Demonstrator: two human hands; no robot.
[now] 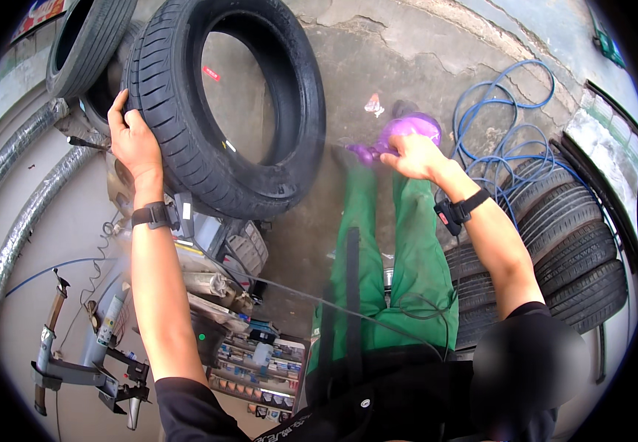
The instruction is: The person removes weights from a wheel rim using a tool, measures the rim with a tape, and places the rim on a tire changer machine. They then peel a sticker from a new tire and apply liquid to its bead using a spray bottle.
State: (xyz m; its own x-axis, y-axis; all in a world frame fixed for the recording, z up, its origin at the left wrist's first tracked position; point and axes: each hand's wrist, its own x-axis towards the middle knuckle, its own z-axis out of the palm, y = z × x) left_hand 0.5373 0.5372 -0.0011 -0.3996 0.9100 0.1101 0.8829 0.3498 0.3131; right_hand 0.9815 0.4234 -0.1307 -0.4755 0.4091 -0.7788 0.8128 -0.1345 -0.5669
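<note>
A large black tire [160, 110] stands upright at the upper left, slightly tilted, with a small red label visible through its opening. My left hand [136, 144] is pressed against the tread on its outer left side, fingers bent around the edge. Right of the tire, above the floor in front of my legs, my right hand [416, 156] is closed around a purple plastic dipper [428, 127]. Its rounded bowl shows beyond my fingers, and a narrower purple end points toward the tire. My fingers partly cover the dipper, so its inside cannot be made out.
Blue hose [473, 110] lies coiled on the floor at the right, by several stacked tires [565, 243]. More tires [87, 44] lean at the far left. A shelf rack [260, 368] with small boxes stands at lower left, near metal clamp-like equipment [76, 372] and foil-wrapped pipes [35, 195].
</note>
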